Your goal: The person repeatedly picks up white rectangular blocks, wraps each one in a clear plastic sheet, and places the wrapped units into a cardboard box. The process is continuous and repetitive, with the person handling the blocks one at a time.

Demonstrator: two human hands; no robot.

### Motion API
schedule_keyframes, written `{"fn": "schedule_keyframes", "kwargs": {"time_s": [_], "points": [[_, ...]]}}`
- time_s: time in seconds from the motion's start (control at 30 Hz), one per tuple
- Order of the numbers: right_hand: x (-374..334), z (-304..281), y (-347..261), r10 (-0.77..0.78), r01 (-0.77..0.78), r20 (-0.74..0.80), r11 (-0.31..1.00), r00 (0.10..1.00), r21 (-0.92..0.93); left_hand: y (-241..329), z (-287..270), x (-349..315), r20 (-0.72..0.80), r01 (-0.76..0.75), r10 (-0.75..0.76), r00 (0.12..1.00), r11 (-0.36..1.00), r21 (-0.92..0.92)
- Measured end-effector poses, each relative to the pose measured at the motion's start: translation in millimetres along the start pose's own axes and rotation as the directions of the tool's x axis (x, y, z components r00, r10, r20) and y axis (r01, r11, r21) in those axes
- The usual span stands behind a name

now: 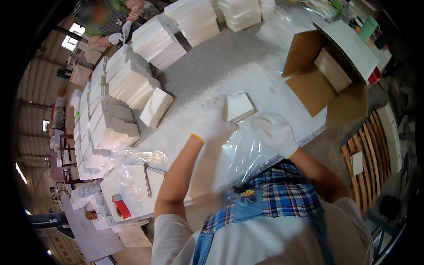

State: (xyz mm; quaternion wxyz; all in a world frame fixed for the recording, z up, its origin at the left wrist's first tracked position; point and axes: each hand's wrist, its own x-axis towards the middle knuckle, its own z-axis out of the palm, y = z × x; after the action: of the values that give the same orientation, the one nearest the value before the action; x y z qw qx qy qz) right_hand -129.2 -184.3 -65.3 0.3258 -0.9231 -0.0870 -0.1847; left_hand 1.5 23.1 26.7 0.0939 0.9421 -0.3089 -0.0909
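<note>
Gloved left hand [213,120] is clasped on a white tile [239,106]; the right hand [276,132] is laid flat, fingers spread, on a clear plastic bag [240,152].

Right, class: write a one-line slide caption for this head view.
Gloved left hand and right hand slip a flat white block into a clear plastic bag beside an open cardboard box.

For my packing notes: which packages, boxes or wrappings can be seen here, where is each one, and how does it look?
Small white flat box: table centre, under the left hand, square.
Clear plastic bag: near table edge, by the right hand, crinkled.
Brown cardboard carton: upper right, open, white outer flap.
White box stacks: along the left side and far end.
Red tape dispenser: lower left.
</note>
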Motion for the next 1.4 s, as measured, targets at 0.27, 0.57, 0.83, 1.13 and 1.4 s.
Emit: {"fn": "schedule_keyframes", "kwargs": {"time_s": [0.27,0.57,0.83,1.13,1.4], "points": [[-18,-47,3,-0.122,0.109,0.412,0.993,0.903,0.054,-5,14,-1,-0.002,0.003,-0.003,1.0,0.995,0.099],[-42,-49,-34,-0.269,0.295,0.432,0.955,0.861,0.006,-50,29,-79,-0.491,-0.048,0.036,0.87,0.999,-0.012],[-27,-21,-44,-0.293,0.2,0.191,0.897,0.937,0.394,-22,29,-112,-0.218,-0.316,0.428,0.877,0.856,0.409],[-14,-50,-43,-0.458,0.482,0.508,0.871,0.73,0.092,-16,34,-108,-0.216,-0.254,0.28,0.935,0.957,0.141],[-14,-13,-36,-0.348,0.208,0.334,0.897,0.876,0.39,-12,27,-114,-0.179,-0.202,0.197,0.964,0.979,-0.008]]}}
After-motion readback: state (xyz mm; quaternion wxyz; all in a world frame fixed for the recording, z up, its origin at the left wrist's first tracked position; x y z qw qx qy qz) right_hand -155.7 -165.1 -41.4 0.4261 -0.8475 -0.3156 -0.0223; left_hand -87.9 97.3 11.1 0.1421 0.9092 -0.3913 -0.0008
